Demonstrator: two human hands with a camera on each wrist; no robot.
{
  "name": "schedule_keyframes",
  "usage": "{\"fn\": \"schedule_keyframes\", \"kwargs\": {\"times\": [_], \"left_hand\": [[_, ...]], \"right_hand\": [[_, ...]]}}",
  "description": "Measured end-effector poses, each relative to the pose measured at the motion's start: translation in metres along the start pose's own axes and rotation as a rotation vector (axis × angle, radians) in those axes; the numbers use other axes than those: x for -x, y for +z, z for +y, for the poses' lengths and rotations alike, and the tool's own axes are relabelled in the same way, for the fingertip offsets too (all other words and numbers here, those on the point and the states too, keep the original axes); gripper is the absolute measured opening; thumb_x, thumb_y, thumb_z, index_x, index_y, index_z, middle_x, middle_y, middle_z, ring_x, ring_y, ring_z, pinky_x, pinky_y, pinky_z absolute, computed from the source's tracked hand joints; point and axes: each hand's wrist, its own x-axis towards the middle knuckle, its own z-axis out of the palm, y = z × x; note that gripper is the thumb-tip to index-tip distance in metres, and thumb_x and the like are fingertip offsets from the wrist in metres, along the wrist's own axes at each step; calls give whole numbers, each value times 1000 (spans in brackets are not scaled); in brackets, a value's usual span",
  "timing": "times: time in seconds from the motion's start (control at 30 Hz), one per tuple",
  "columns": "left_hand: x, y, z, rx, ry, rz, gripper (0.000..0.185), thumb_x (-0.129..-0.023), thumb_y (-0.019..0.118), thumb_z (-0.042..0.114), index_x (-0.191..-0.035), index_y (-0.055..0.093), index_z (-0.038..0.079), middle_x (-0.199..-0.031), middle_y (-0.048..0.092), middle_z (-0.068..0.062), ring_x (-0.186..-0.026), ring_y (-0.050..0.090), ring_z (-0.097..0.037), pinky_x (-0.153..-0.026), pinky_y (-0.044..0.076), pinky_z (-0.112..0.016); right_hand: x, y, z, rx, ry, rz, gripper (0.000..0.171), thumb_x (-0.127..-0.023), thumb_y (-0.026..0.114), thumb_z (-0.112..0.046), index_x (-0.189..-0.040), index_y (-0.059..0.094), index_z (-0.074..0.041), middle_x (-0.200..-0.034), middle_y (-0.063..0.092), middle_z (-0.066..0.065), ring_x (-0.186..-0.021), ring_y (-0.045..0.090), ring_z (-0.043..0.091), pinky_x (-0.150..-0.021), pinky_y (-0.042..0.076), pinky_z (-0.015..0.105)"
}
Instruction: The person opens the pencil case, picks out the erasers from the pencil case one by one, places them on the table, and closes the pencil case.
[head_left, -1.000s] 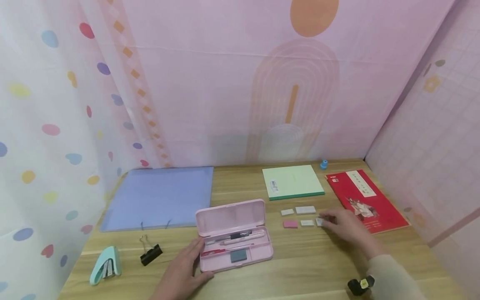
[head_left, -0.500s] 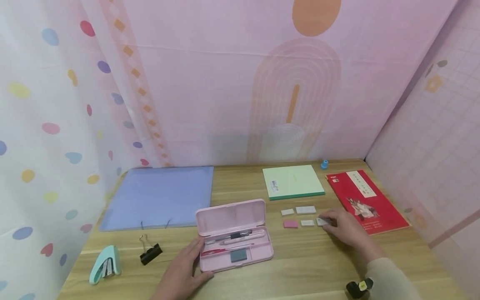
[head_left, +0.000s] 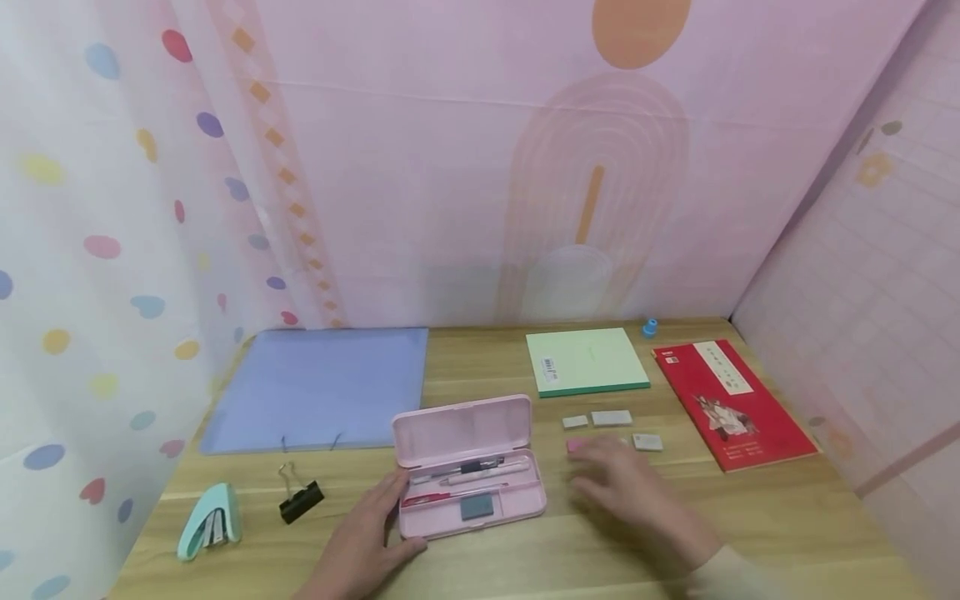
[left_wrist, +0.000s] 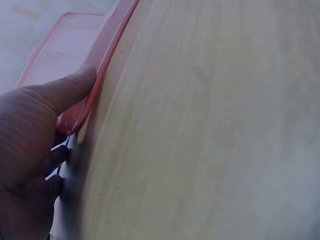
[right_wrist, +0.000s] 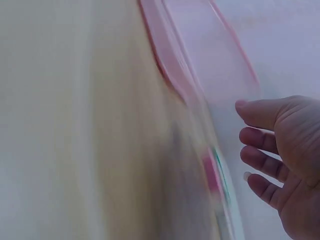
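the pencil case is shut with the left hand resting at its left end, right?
Not quite: the pencil case is open, its lid standing up and pens lying in the tray, as the head view shows. The left hand does rest at its left end.

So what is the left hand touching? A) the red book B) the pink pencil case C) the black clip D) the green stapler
B: the left hand rests against the left end of the open pink pencil case, thumb on its rim, while the stapler, clip and red book lie apart from it.
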Motion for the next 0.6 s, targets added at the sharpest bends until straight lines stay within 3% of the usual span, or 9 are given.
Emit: {"fn": "schedule_keyframes", "kwargs": {"times": [0.17,0.3,0.47,0.6], "left_hand": [[1,0,-1,-8,7,3,103,-72,62,73,-152,32,17,-153,34,-9,-138,33,-34,-107,33,-57],[1,1,-2,-6,20,6,103,-72,61,74,-151,32,15,-152,35,-11,-137,34,-34,-107,33,-57],[1,1,-2,6,18,6,103,-72,61,74,-151,32,16,-152,35,-11,-137,34,-35,-107,32,-58],[1,1,-3,9,14,8,103,-72,63,73,-151,32,15,-153,34,-11,-137,34,-36,-107,32,-58]], "right_hand": [[-10,42,-46,44,-251,-50,25,-89,69,-30,-111,71,-19,-109,65,-11,-103,57,8,-91,50,33],[-16,67,-63,141,-385,-38,27,-89,67,-35,-111,71,-19,-107,63,-11,-102,55,8,-90,49,28],[-21,80,-69,217,-432,-21,29,-92,63,-38,-112,72,-19,-107,62,-10,-102,52,9,-90,47,27],[-23,81,-71,206,-440,-18,26,-94,61,-36,-109,74,-20,-108,61,-10,-101,50,8,-87,46,26]]}}
